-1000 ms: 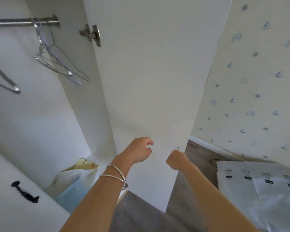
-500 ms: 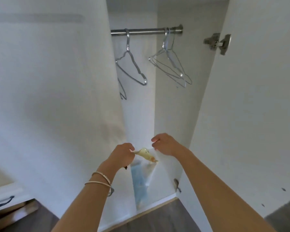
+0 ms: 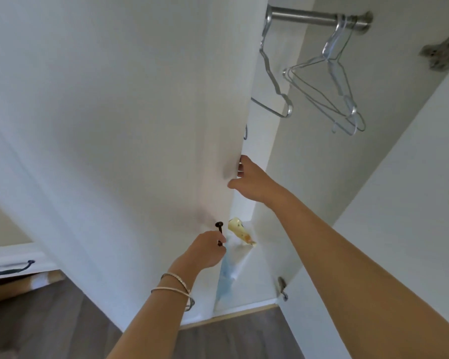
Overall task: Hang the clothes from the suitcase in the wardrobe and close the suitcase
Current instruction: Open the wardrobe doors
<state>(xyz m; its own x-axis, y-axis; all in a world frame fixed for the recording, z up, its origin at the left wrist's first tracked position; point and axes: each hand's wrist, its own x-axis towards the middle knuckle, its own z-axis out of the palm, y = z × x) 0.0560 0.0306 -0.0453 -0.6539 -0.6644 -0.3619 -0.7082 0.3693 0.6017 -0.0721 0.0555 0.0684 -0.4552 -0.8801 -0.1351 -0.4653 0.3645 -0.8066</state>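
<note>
A: Wardrobe (image 3: pixel 309 177) — why are both hands on the left door (image 3: pixel 114 125)?

B: To swing it wide, I'd judge. The left hand (image 3: pixel 205 251), at about 6 o'clock in view, has its fingers curled round the dark door handle (image 3: pixel 219 233); the right hand (image 3: pixel 252 181), near centre, hooks its fingers round the door's free edge.

A: And the clothes?

B: None in sight, nor the suitcase. The rail (image 3: pixel 319 18) at 1 o'clock carries only bare wire hangers (image 3: pixel 332 81), ready to take garments.

A: What's that on the wardrobe floor?

B: A pale bag (image 3: pixel 240 233) with something blue below it; I can't tell what it holds.

A: Other door?

B: The right door (image 3: pixel 399 164) stands open at 3 o'clock, so the opening is free on that side.
</note>
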